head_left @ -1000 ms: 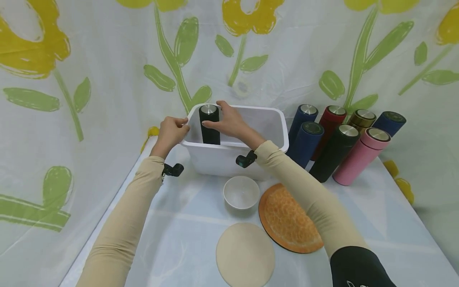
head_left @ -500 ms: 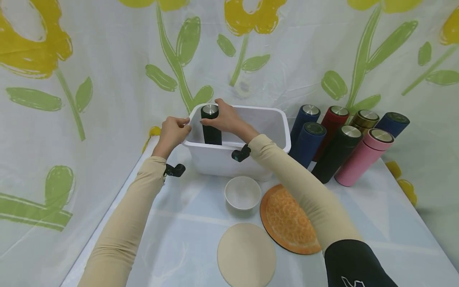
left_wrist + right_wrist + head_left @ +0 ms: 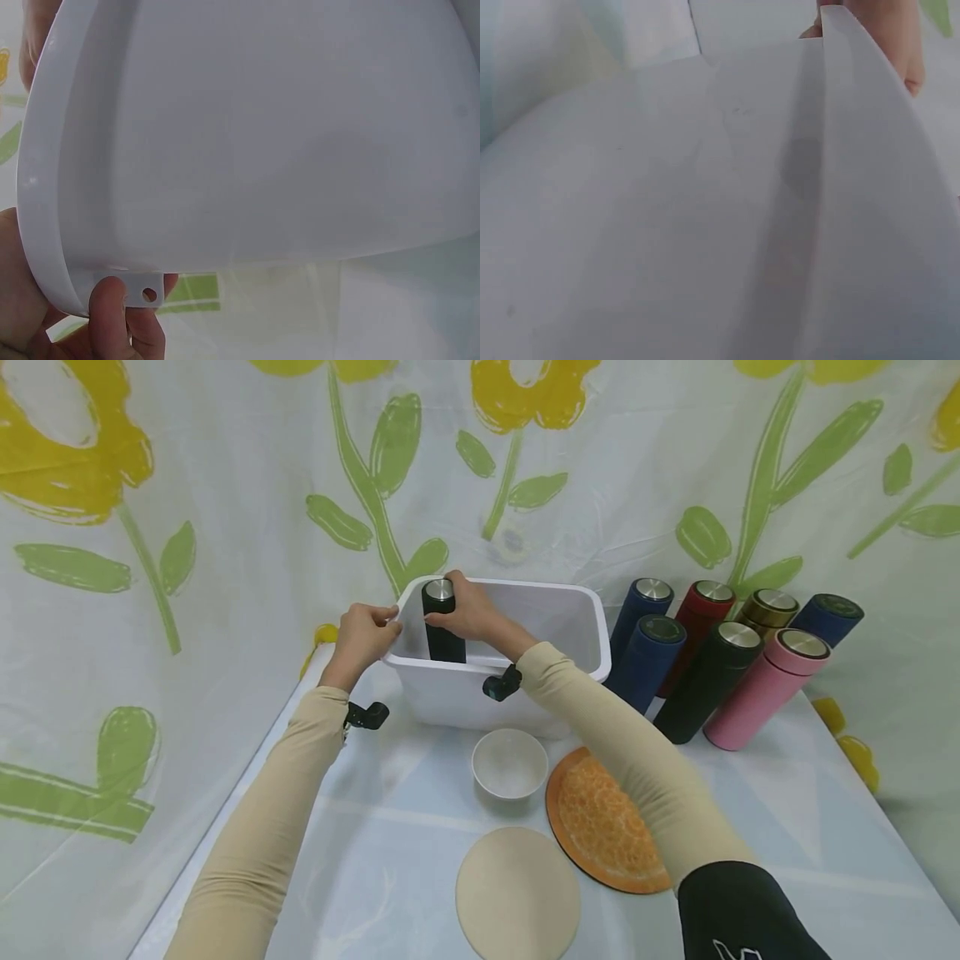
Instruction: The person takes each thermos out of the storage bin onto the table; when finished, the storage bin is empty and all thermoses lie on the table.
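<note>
A white plastic bin stands at the back of the table. Inside it, toward the left end, a black thermos bottle with a silver-topped lid is upright. My right hand reaches over the rim and holds the bottle near its top, thumb across the front and fingers behind. My left hand is at the bin's left end. In the left wrist view the left thumb pinches a small holed tab under the rim. The bin's wall fills most of the right wrist view and hides the bottle there.
Several thermos bottles stand right of the bin, among them a pink one, a black one and a red one. In front are a white bowl, a beige round mat and an orange-brown round mat.
My right hand has moved slightly left and its fingers have closed in around the black bottle. The left hand keeps its place on the bin's end.
</note>
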`<action>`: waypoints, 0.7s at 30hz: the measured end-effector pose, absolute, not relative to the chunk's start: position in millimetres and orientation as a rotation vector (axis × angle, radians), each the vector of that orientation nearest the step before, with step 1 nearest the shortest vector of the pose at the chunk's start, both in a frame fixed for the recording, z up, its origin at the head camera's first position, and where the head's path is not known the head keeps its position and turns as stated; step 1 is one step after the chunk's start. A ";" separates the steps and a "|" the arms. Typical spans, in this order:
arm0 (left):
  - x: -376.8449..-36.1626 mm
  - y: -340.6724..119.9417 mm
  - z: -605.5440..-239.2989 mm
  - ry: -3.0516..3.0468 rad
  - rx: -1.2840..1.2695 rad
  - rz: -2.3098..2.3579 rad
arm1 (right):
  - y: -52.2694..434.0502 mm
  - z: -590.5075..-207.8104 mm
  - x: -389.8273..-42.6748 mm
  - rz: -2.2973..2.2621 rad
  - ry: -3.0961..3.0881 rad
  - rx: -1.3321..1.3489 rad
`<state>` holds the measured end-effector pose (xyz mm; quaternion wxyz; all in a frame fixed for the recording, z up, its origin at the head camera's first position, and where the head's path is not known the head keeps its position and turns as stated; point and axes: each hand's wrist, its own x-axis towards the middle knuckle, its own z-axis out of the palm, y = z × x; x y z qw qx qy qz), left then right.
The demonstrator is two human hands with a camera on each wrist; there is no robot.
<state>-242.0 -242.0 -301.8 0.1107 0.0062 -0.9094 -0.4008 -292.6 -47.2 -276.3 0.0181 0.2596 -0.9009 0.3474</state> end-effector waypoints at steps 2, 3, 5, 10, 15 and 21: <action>-241.8 -242.0 -300.7 -2.671 0.020 -1.180 | -46.5 -276.3 -291.6 1.077 -2.775 0.828; -241.7 -241.9 -300.3 -2.673 0.023 -1.182 | -45.9 -276.3 -290.4 1.077 -2.767 0.840; -241.5 -241.2 -299.8 -2.681 0.029 -1.188 | -44.3 -277.1 -287.7 1.074 -2.754 0.864; -241.2 -239.1 -302.5 -2.682 0.027 -1.201 | -39.2 -279.7 -279.0 1.115 -2.698 0.901; -240.7 -239.8 -304.3 -2.678 0.024 -1.191 | -29.4 -277.0 -270.2 1.197 -2.626 0.881; -241.7 -243.7 -300.4 -2.681 -0.004 -1.170 | -12.1 -269.5 -258.9 1.216 -2.473 0.875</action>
